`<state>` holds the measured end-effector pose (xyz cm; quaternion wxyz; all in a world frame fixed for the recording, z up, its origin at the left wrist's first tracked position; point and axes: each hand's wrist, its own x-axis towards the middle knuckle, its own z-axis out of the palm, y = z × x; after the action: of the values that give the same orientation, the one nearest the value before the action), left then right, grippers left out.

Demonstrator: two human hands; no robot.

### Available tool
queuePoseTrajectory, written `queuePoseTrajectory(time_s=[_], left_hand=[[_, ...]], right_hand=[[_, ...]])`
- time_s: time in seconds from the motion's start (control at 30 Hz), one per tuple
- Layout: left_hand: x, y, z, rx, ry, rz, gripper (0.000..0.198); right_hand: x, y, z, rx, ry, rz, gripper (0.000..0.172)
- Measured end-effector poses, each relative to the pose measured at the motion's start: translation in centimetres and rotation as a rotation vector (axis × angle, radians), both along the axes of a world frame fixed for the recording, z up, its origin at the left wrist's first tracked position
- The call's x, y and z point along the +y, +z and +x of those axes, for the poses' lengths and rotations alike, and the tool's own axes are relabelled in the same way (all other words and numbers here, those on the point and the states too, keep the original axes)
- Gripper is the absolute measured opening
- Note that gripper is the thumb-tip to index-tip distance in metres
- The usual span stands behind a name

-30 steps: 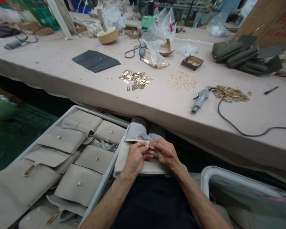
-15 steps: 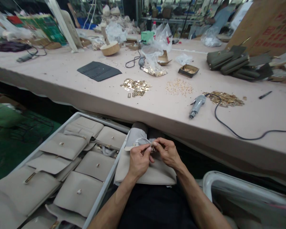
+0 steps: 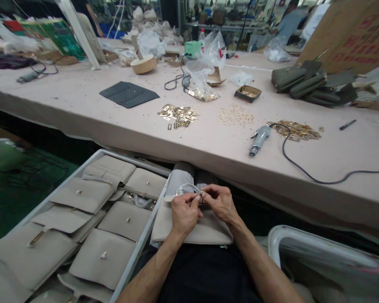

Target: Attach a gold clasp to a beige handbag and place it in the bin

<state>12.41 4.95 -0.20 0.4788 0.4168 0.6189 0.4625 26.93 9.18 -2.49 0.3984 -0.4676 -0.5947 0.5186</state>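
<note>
Nearest me, tray (image 3: 145, 230) on the person's left, loaded with beige bags (image 3: 97, 252), flaps and gold fittings showing; white-rimmed tub (image 3: 273, 242) on the right, contents dim. Between them, one beige bag (image 3: 208, 232) lies flat across the lap, just short of the table edge. Left hand (image 3: 185, 214) and right hand (image 3: 221, 205) meet over its far edge, fingers of each pinched together on the end of a pale strap (image 3: 188, 185), tips nearly touching; the bit right between them is too small to make out. Strap loops up just beyond the left hand. On the surface (image 3: 208, 145) past that: corded power driver (image 3: 260, 139), lying down, tip toward the person, beside a heap of gold hardware (image 3: 298, 130); pen (image 3: 348, 125) further right. Left of the driver, scattered tiny gold bits (image 3: 236, 114), then a pile of gold plates (image 3: 178, 113). Further back, dark sheet (image 3: 129, 94), small open box (image 3: 248, 94), olive bags (image 3: 289, 81), tape roll (image 3: 143, 64). Big carton (image 3: 363, 38) behind the olive bags.
</note>
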Motion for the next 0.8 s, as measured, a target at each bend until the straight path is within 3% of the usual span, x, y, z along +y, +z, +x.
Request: queuePoseTrajectory(time_s=[0.2,0.33,0.47,0.57,0.8], left_hand=[[0.2,-0.1,0.1,0.035,0.010,0.013,0.019],[0.4,-0.8,-0.3,-0.012,0.036,-0.007,0.023],[0.5,-1.3,-0.5,-0.108,-0.069,-0.031,0.032],[0.5,-1.5,-0.5,-0.151,-0.076,-0.044,0.036],[0.8,-2.5,-0.4,-0.201,0.024,-0.028,0.019]], right_hand=[[0.2,-0.3,-0.6,0.048,-0.096,-0.065,0.049],[0.1,-0.6,-0.3,0.140,-0.014,-0.083,0.036],[0.2,-0.7,0.0,0.164,-0.068,-0.106,0.034],[0.3,-0.8,0.1,0.187,-0.073,-0.107,0.033],[0.2,-1.2,0.0,0.148,-0.055,-0.058,0.029]])
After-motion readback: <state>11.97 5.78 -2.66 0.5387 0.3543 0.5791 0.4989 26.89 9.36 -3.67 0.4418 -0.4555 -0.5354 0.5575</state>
